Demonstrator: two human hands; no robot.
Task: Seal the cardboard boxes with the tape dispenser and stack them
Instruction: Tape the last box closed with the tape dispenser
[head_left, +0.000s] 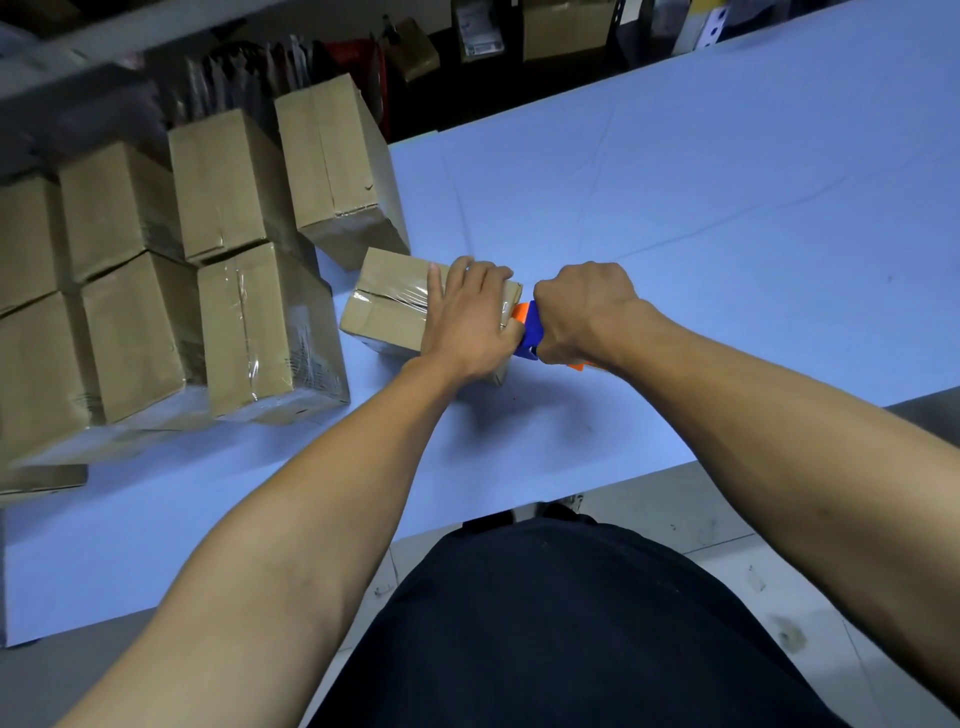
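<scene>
a: taping the box (387, 306) now, out alone on the blue table (675, 182), just right of the stack (171, 291).

b: left hand (467, 322)?

a: spread flat, fingers straight, pressing the box top down over the shiny tape. right hand (579, 312) curled tight round the dispenser (527, 332), blue and orange, touching the box's right end.

b: step in hand?

a: looks like the end of a tape run along the top seam, at the box's right edge. probably calls next for a tilt to cut the tape, then a rub-down of the loose end over the edge. after that, off to the stack.

b: and the stack?

a: left of the box, several cartons on the table, some glossy with tape, two tiers by the look of it. can't tell which are fully sealed.

b: surface, room?

a: pale blue sheet, creased, reaching far right of the box. beyond the box, dark shelves (467, 47) with more cartons and bags, blurred. nearer than the box, pale tiled floor (727, 525).
</scene>
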